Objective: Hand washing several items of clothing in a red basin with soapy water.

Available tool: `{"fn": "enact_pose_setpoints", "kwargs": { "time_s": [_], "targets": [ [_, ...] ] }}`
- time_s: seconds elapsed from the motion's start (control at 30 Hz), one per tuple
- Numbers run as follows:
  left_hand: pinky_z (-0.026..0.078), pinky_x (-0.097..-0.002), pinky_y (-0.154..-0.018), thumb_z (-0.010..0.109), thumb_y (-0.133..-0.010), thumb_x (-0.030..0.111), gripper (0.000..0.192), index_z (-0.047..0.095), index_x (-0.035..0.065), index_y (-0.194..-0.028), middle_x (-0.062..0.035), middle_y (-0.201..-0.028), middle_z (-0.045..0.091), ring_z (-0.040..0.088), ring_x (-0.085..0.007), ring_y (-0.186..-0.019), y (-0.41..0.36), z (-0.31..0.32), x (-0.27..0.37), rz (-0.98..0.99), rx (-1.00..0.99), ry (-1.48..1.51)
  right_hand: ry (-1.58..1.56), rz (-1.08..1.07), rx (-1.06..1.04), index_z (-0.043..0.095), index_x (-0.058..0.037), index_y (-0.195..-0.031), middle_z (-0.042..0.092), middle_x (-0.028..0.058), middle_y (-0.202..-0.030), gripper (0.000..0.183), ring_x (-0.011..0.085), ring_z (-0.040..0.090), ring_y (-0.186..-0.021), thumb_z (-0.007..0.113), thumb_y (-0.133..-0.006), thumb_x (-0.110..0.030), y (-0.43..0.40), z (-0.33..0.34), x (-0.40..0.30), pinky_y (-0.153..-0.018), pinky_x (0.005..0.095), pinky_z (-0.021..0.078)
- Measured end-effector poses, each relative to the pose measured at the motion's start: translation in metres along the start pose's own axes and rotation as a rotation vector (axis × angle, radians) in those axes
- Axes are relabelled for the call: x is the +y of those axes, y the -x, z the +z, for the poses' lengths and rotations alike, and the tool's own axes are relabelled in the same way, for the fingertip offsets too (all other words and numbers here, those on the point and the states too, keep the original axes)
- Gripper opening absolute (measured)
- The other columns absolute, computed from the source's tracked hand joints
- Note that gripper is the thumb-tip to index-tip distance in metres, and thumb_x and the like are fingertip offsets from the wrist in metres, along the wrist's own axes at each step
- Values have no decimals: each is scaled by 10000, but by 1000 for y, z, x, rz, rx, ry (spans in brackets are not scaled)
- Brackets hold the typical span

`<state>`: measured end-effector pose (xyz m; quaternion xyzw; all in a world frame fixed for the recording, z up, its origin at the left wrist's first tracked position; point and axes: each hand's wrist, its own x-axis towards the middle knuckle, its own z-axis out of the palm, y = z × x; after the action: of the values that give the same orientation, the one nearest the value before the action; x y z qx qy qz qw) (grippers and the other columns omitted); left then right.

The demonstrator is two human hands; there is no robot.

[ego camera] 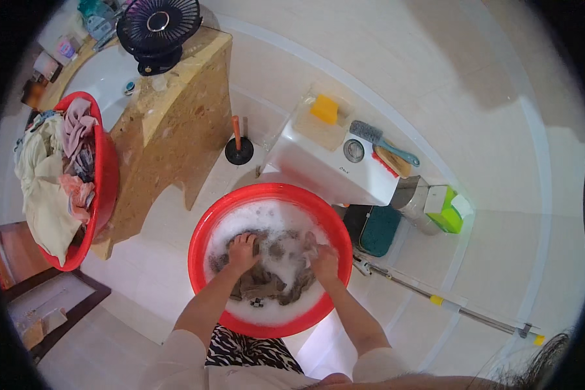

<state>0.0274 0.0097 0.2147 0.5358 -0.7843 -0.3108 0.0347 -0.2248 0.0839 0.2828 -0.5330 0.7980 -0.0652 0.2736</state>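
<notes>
A round red plastic basin [343, 229] stands in front of me, filled with white suds [268, 213] and water. Soaked brown cloth [263, 285] lies bunched in it, partly covered by foam. My left hand [243, 254] is on the cloth at the basin's left side, fingers bent over it; whether they grip is unclear. On the right, my right hand [324, 262] is closed around a wet, paler fold of cloth [310, 242] that sticks up above the suds.
Left, a second red basin [108, 180] heaped with clothes [44, 175] leans by a stone washbasin counter [175, 112]. A black fan [158, 29] stands on it. Beyond are a plunger [239, 149], toilet cistern [317, 170] with brushes [390, 151], bin [380, 231] and metal pole [414, 288].
</notes>
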Motion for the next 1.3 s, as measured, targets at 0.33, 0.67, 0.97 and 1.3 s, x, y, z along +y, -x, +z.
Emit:
{"fn": "enact_pose_setpoints", "kwargs": {
  "time_s": [0.33,0.67,0.97,1.3],
  "targets": [
    [436,-464,-778,631,-793,149,231,551,122,-1007,-126,-897,588,570,-317,-897,5,30,-46,53,-15,-46,-258,-355,70,497,6,-1198,610,189,-1023,483,252,608,-946,648,-739,30,46,-211,-69,-849,331,470],
    [438,-361,-617,539,-882,86,88,471,39,-912,-144,-724,512,541,-312,-677,74,-63,97,-54,69,939,-426,-323,-213,361,-71,-1354,441,193,-1292,707,307,423,-1206,635,-706,1,-45,-36,-30,-1022,375,330],
    [406,-484,-862,670,-775,180,554,422,174,-1271,-182,-1260,412,480,-348,-1083,73,-1,72,161,43,306,211,260,-577,370,-91,-1362,435,261,-1285,704,389,421,-1210,668,-752,-275,-148,148,42,-958,498,376],
    [358,-517,-951,621,-787,247,609,392,185,-1347,-180,-1369,349,422,-371,-1192,7,111,-2,-310,-261,372,121,-461,3,515,-96,-1246,351,216,-1363,491,430,321,-1237,597,-806,-298,-1,142,13,-1042,515,252]
  ]
}}
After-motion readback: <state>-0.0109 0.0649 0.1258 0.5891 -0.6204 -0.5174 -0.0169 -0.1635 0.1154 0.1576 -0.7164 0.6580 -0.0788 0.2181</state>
